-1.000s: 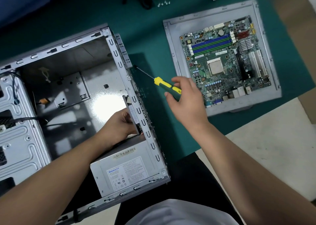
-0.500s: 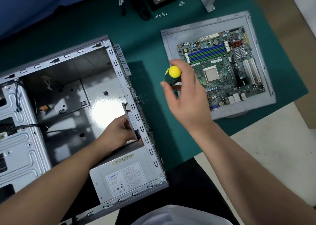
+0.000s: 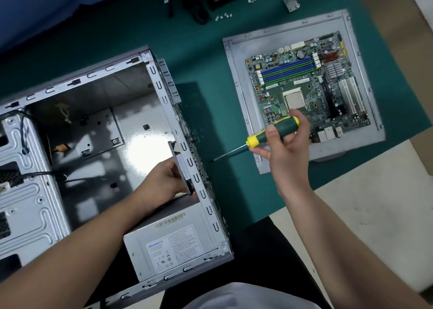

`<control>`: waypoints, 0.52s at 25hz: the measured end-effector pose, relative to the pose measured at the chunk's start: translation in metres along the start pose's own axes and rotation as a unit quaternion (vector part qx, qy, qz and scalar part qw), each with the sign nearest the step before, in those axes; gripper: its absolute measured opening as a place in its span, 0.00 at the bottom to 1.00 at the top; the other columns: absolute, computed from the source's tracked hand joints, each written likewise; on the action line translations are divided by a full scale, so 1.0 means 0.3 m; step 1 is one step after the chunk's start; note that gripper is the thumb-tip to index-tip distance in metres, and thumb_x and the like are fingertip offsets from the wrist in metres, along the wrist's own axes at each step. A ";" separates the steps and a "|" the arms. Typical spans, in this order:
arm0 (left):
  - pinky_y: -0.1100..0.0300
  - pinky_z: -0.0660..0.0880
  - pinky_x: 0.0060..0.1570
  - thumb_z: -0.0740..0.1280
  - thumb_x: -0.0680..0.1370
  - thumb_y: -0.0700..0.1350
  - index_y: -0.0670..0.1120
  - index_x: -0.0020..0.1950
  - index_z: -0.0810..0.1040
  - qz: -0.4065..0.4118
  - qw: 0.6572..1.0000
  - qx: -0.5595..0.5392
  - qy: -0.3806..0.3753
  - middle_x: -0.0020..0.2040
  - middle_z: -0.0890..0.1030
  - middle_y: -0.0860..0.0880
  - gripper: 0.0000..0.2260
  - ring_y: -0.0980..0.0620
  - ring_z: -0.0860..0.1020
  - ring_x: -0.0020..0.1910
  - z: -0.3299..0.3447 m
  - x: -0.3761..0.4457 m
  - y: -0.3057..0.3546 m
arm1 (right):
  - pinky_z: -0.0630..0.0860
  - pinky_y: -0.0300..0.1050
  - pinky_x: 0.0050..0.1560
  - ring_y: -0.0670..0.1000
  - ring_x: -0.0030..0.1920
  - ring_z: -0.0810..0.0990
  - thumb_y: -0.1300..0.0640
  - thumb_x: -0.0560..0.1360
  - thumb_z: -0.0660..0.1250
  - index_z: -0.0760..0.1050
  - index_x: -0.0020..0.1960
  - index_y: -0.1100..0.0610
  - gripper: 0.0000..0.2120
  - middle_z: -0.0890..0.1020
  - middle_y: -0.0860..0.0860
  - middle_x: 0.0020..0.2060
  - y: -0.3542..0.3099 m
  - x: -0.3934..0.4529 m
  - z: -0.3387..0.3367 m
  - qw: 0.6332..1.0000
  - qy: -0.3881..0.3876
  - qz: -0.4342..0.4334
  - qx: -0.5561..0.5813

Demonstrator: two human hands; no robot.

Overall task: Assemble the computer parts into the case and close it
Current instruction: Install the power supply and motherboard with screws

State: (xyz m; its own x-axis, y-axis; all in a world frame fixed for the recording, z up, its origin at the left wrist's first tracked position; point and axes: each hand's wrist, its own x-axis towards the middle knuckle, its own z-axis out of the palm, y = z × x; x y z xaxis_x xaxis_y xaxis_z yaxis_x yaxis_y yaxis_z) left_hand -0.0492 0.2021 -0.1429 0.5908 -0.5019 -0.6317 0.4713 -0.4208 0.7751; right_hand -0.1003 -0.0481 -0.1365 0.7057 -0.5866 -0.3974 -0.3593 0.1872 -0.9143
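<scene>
1. Tabletop point(image 3: 210, 57): covered by a dark green mat across the upper and middle frame; pale bare surface shows at right and lower right.
2. Open grey metal computer case point(image 3: 164, 102): lies on its side at left and centre-left, interior facing the camera. Black cables enter from its left edge.
3. Flat grey metal side panel point(image 3: 241, 102): lies on the mat at upper right, well apart from the case.
4. Green motherboard with blue and green memory slots point(image 3: 311, 83): rests on that panel, square processor socket near its centre.
5. Grey boxed power supply with a white label point(image 3: 168, 243): seated in the lower right corner of the case, label facing up.
6. Left hand point(image 3: 161, 182): inside the case at centre frame. Its fingers are curled round a thin grey rectangular component point(image 3: 182, 168), held upright against the inner face of the case's right wall, just above the power supply.
7. Right hand point(image 3: 288, 149): right of centre, outside the case, over the panel's lower left corner. Its fingers grip a screwdriver with a yellow and dark green handle point(image 3: 274, 131).
8. The screwdriver's shaft points down-left, its tip near the outer face of the case's right wall; contact cannot be determined.
9. Small silver screws point(image 3: 223, 16): loose cluster on the mat at top centre.
</scene>
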 end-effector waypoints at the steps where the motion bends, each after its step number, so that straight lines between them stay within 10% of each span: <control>1: 0.71 0.74 0.33 0.64 0.71 0.19 0.40 0.38 0.78 -0.002 1.000 0.001 0.001 0.30 0.82 0.54 0.16 0.62 0.80 0.30 0.001 -0.001 0.001 | 0.85 0.53 0.46 0.54 0.47 0.87 0.58 0.83 0.66 0.63 0.74 0.48 0.23 0.76 0.65 0.57 0.018 -0.011 -0.005 1.000 0.007 0.015 0.005; 13: 0.72 0.74 0.34 0.65 0.73 0.21 0.41 0.38 0.77 0.008 1.000 0.021 0.004 0.30 0.82 0.56 0.16 0.64 0.80 0.30 0.007 -0.009 0.018 | 0.85 0.51 0.44 0.60 0.47 0.86 0.58 0.83 0.67 0.64 0.74 0.50 0.22 0.78 0.53 0.53 0.081 -0.038 -0.034 0.994 0.029 0.065 0.079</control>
State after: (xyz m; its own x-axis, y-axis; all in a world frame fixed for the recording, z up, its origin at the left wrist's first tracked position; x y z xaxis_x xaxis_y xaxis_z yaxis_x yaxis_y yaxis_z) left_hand -0.0496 0.1995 -0.1371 0.6032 -0.5021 -0.6197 0.4339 -0.4453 0.7832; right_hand -0.1232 -0.0448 -0.1535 0.6216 -0.5927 -0.5122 -0.3416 0.3834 -0.8581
